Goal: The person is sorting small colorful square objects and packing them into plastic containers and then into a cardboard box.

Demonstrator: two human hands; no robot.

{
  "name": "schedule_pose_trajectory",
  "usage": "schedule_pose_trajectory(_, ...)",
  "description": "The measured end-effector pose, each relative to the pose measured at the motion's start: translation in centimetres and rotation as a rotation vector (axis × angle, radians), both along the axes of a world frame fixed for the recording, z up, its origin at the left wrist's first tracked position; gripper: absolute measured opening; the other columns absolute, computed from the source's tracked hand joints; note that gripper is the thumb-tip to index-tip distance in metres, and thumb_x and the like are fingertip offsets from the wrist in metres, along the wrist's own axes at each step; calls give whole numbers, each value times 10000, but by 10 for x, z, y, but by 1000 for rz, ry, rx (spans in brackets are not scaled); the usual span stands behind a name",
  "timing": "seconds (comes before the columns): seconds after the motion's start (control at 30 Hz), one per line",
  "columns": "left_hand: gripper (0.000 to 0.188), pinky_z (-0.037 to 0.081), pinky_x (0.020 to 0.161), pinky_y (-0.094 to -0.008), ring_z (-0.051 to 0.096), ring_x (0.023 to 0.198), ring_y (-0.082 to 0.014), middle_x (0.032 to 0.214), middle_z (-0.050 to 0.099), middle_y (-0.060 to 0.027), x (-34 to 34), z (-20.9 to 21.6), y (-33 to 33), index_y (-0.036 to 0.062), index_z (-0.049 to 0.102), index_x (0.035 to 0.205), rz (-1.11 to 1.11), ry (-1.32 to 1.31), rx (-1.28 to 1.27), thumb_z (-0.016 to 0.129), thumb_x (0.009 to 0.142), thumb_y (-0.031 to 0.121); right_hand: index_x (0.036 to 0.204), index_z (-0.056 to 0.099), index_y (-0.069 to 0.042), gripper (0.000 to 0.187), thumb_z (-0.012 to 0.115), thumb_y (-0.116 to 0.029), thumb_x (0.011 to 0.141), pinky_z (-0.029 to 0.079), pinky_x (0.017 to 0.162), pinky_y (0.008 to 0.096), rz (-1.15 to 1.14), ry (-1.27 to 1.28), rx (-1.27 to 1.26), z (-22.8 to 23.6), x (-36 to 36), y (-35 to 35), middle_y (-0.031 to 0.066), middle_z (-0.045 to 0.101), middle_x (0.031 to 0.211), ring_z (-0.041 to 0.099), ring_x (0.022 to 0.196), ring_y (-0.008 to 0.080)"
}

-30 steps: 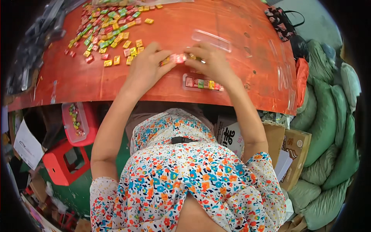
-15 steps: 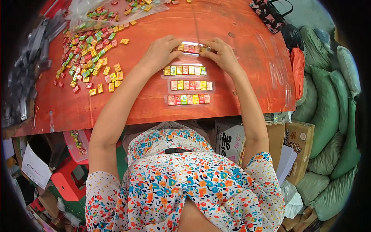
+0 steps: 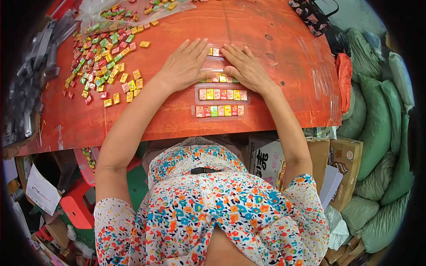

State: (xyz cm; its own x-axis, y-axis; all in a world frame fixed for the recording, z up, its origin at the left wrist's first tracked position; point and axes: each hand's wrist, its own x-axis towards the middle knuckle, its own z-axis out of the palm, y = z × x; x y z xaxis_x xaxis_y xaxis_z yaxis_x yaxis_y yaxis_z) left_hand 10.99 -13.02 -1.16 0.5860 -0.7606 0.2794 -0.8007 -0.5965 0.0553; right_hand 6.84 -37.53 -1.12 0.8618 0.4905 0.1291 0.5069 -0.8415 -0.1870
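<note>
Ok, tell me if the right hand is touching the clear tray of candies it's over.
Touching. The head view shows the right hand lying flat on the clear tray, its fingers covering some of the candies; the left hand presses the tray's other end.

Single head view, fisheye, looking steeply down from above the person's chest onto the red counter (image 3: 275,26). Counter fills the upper half, close in; its near edge crosses mid-frame. Below that edge: floral clothing. Right of counter: green sacks (image 3: 377,133). Edges bend toward the rim.
</note>
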Motion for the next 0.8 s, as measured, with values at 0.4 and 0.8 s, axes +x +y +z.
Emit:
schedule_pose_trajectory(0.4, 142, 528, 800, -382, 651, 926, -284, 1054, 665, -94, 25, 11, -4, 54, 691, 956, 23, 321, -333, 655, 856, 147, 1425, 443, -90, 561, 408, -448, 994, 165, 1185, 466, -18, 70, 123, 4, -1, -3, 123, 380, 1506, 326, 1407, 277)
schedule_pose_trajectory(0.8, 329, 470, 987, -377, 512, 1275, -266, 1344, 574, -74, 1, 7, 1, 58, 662, 1177, 57, 248, -159, 613, 917, 252, 1431, 440, -95, 496, 388, -374, 1024, 129, 1193, 443, -119, 33, 305, 9, -24, -19, 108, 372, 1517, 297, 1429, 255)
